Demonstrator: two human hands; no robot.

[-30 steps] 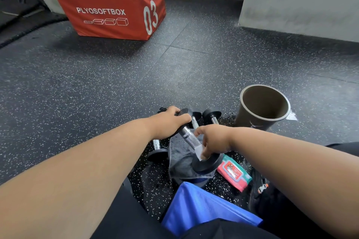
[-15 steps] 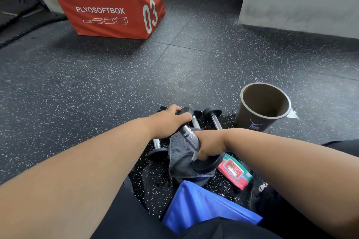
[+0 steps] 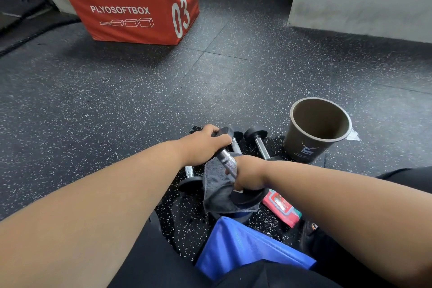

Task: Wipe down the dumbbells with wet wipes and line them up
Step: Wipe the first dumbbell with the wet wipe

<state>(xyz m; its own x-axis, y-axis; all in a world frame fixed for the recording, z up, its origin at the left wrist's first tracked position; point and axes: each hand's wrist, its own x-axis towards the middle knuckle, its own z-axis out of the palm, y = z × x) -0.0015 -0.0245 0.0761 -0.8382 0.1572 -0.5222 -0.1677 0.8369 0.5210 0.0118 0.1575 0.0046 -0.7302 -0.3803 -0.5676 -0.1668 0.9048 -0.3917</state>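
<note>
Two bare hands work one small dumbbell (image 3: 228, 162) just below the middle of the frame: the left hand (image 3: 204, 145) curls over its upper black head, fingers wrapped round the rim, while the right hand (image 3: 247, 176) closes round the lower part of the knurled chrome handle, right above the lower black head. A scrap of white wet wipe (image 3: 238, 191) peeks out under the right palm; how much of it is in there I cannot tell. The bar tilts, upper end toward the frame's centre, lower end resting on a rumpled grey towel (image 3: 216, 190) spread beneath it. Just behind the hands lie more dumbbells side by side: one (image 3: 259, 141) to the right with its round black head and shiny shaft showing, another (image 3: 235, 141) mostly hidden by the left hand, and a third (image 3: 190, 176) to the left, half covered by the forearm. A red, flat pack of wet wipes (image 3: 281, 207) sits on the floor just right of the lower head, partly under the right forearm. At right stands an open, olive-brown round bin (image 3: 313, 133) with a pale deer mark. A blue fabric item (image 3: 243, 245) lies at bottom centre. An orange vinyl plyo box (image 3: 135, 4) marked 03 sits at upper left on the black speckled rubber floor (image 3: 117, 105).
</note>
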